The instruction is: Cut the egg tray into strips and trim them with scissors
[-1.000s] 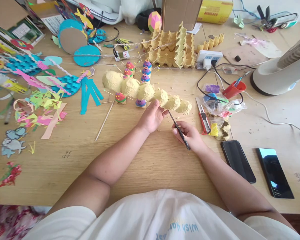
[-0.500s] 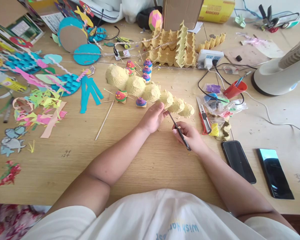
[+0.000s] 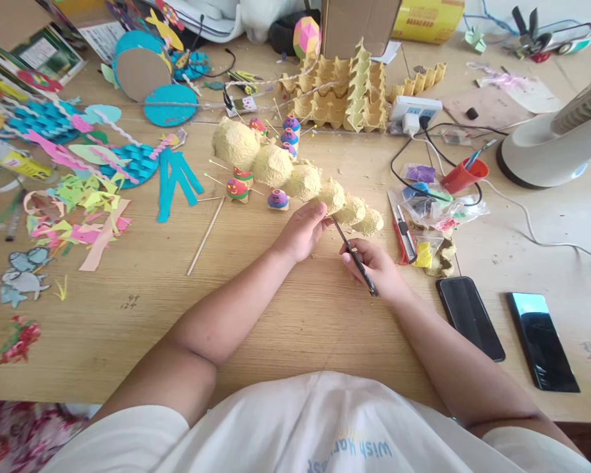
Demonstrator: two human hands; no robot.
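A pale yellow, bumpy caterpillar-like row of domes [image 3: 303,180] is held above the table, its largest dome at the upper left. My left hand [image 3: 303,231] pinches its lower edge near the smaller domes. My right hand [image 3: 372,266] is closed round a thin dark tool [image 3: 358,266], whose tip touches or lies very near the row beside my left fingertips. Small painted figures stand around the row: red and green ones [image 3: 237,189] with pins at the left, purple and blue ones [image 3: 278,199] below and behind it.
Yellow egg cartons [image 3: 325,108] and a power strip [image 3: 426,105] lie behind. Paper scraps [image 3: 73,210] and blue strips [image 3: 170,190] are left. At right are a cutter [image 3: 402,230], a red cup [image 3: 465,176], a black phone [image 3: 470,318], another phone [image 3: 542,341] and a fan base [image 3: 532,154].
The row's large left end has shifted slightly right and down, uncovering more of the red and green figures in front and hiding more behind. Both hands have barely moved.
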